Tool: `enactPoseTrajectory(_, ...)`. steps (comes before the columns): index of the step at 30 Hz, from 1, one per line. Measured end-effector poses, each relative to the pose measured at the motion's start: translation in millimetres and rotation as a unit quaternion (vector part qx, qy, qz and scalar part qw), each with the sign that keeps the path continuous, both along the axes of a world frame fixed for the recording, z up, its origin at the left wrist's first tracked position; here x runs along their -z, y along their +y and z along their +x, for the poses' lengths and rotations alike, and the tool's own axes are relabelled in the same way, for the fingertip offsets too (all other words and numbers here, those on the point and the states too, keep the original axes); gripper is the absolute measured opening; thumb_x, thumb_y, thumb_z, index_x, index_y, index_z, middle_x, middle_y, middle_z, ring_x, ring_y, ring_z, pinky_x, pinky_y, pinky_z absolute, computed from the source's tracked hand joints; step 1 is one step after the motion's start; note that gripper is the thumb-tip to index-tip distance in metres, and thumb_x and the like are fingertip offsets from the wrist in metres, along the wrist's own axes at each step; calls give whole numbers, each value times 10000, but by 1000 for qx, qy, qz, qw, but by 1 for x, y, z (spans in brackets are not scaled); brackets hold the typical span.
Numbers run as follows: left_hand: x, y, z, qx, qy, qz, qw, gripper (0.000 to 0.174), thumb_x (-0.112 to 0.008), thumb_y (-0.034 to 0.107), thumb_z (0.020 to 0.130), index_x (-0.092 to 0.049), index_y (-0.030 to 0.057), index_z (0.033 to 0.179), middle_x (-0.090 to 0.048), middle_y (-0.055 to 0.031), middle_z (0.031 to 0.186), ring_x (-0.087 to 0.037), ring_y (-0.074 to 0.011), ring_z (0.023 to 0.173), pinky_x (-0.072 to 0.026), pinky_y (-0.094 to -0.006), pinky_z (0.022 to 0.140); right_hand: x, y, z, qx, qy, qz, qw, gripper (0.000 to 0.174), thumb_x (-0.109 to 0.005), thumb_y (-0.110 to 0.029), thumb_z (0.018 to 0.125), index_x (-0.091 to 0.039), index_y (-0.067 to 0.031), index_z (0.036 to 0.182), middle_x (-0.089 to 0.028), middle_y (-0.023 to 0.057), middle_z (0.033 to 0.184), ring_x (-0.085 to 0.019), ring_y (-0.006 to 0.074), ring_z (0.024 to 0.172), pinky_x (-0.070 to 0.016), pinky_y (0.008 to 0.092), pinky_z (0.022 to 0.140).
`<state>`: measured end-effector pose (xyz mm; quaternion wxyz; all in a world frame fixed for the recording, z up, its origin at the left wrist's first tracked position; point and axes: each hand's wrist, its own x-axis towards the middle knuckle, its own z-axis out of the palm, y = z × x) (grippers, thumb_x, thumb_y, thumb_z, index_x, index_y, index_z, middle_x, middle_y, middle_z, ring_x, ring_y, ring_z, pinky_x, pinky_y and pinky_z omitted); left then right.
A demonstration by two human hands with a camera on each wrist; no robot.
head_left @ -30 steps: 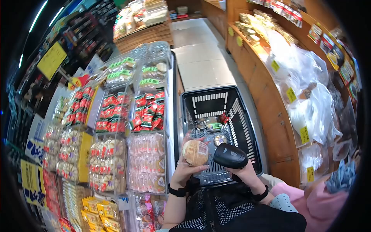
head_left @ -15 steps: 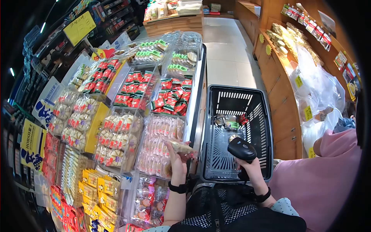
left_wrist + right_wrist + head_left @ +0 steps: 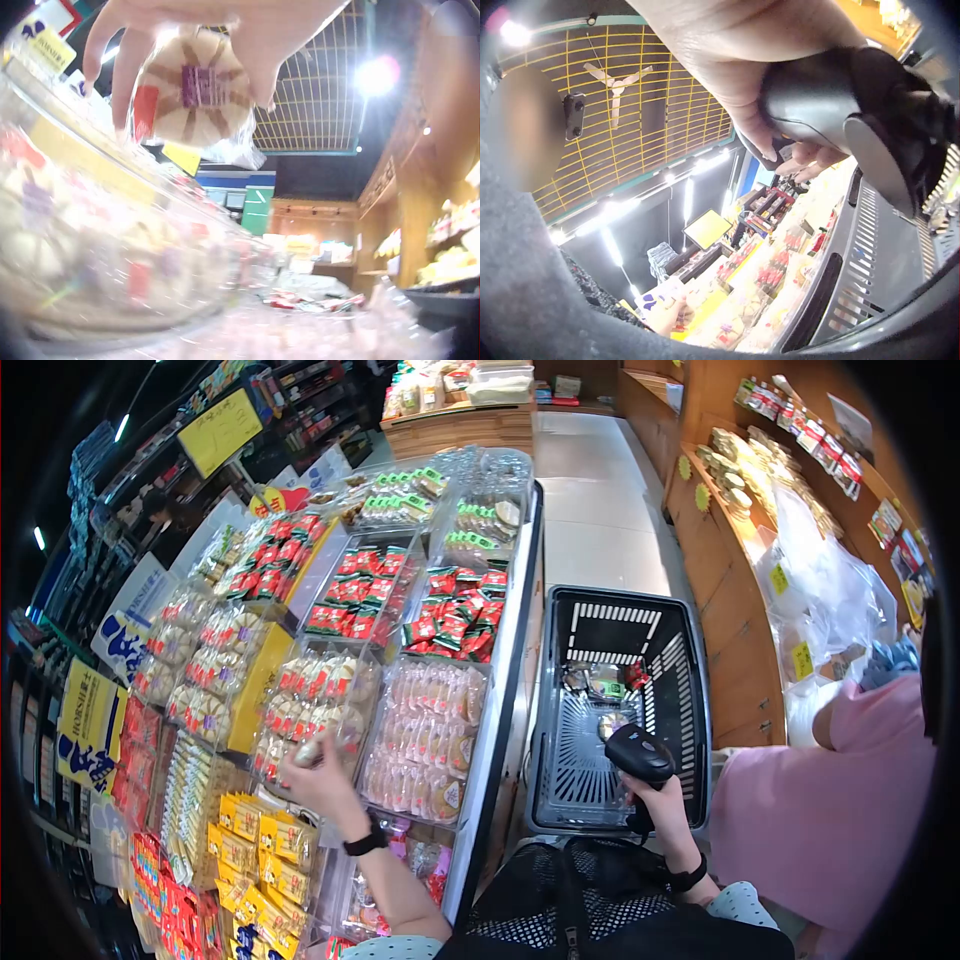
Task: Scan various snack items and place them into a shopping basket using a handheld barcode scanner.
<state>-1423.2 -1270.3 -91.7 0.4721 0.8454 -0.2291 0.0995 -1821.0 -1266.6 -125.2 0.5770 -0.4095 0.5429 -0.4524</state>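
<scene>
My left hand (image 3: 328,788) is over a bin of round pastries (image 3: 318,705) in clear wrap with red labels. In the left wrist view its thumb and fingers grip a wrapped round pastry (image 3: 196,94), cream with brown petal-like stripes and a purple barcode label. My right hand (image 3: 665,808) grips the handle of a black handheld barcode scanner (image 3: 642,753), its head over the black shopping basket (image 3: 690,660). A few packaged items (image 3: 605,682) lie at the basket's far end, and a round one (image 3: 612,725) shows beside the scanner head.
Bins of red-and-green packets (image 3: 452,610), pink-wrapped pastries (image 3: 420,735) and yellow packets (image 3: 265,835) fill the display on the left. A person in pink (image 3: 830,800) is close on the right, by a wooden counter (image 3: 725,620). Tiled floor (image 3: 590,490) runs ahead.
My left hand has moved left, from above the basket across the pink-wrapped bin to the red-labelled pastries. The earlier brownish round package has left it; a striped pastry is there now. The scanner stays over the basket.
</scene>
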Motion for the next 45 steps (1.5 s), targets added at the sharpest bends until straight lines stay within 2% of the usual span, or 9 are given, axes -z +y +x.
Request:
enactPoseTrajectory(3,45,8,63,-89,-199,113,970,706,-543,574,775,-422,-5,1161,-519,-215,1056,-570,-371,827,-468,-422,710,-2,-1,-5,4,-10,21,1000,131,-627,-62,793,-617,3,907,-595,14,743,-517,66,578,-422,211,538)
enactPoseTrajectory(9,58,-1,66,-137,-233,281,921,709,-445,612,805,-447,0,1162,-528,-186,1006,-541,-363,943,-456,-438,710,6,-4,-19,36,-23,16,999,158,-636,-70,791,-619,-2,932,-605,11,776,-529,61,610,-437,209,553)
enactPoseTrajectory(14,92,-4,86,-190,-237,349,887,664,-358,619,836,-608,38,1036,-398,-222,1256,-332,-386,1195,-340,-522,915,12,-7,-27,43,-28,28,998,167,-648,-74,786,-619,-4,935,-612,11,785,-535,62,611,-443,215,561)
enactPoseTrajectory(23,57,-10,30,-199,-275,305,890,499,-521,389,851,-448,34,1194,-415,-185,1239,-332,-355,1209,-342,-483,939,24,-18,-31,43,-6,33,999,152,-642,-85,791,-608,-6,917,-597,20,752,-541,83,604,-449,225,571)
enactPoseTrajectory(28,29,-51,-87,176,-114,7,978,375,-579,196,814,-494,-21,1108,-422,-184,1242,-368,-321,1179,-306,-409,978,21,-22,-30,51,-10,45,998,160,-643,-82,787,-604,-2,920,-601,24,756,-542,82,603,-447,224,568)
enactPoseTrajectory(31,27,-69,-165,415,-48,71,906,329,-596,122,781,-522,-17,1070,-461,-194,1201,-382,-326,1175,-302,-398,986,20,-23,-31,80,12,53,995,171,-647,-82,782,-608,6,923,-603,20,740,-537,76,587,-438,219,549)
enactPoseTrajectory(35,43,-80,-251,687,-63,137,711,399,-612,250,796,-517,-21,1074,-448,-208,1206,-424,-341,1135,-367,-407,930,29,-19,-43,110,-7,56,992,143,-646,-72,782,-618,0,902,-601,13,714,-531,70,571,-432,217,545)
enactPoseTrajectory(41,99,-123,-324,774,-147,273,552,534,-672,281,715,-479,-24,1108,-474,-183,1152,-450,-316,1093,-413,-401,841,36,-7,-67,155,-31,69,985,162,-646,-39,770,-622,-3,926,-613,14,748,-545,70,605,-440,217,564)
enactPoseTrajectory(45,180,-161,-356,744,-175,366,531,593,-728,274,650,-471,24,1121,-458,-158,1174,-453,-295,1104,-410,-426,853,36,2,-82,165,-75,87,979,195,-632,-8,770,-606,6,963,-635,47,829,-571,85,659,-471,228,604)
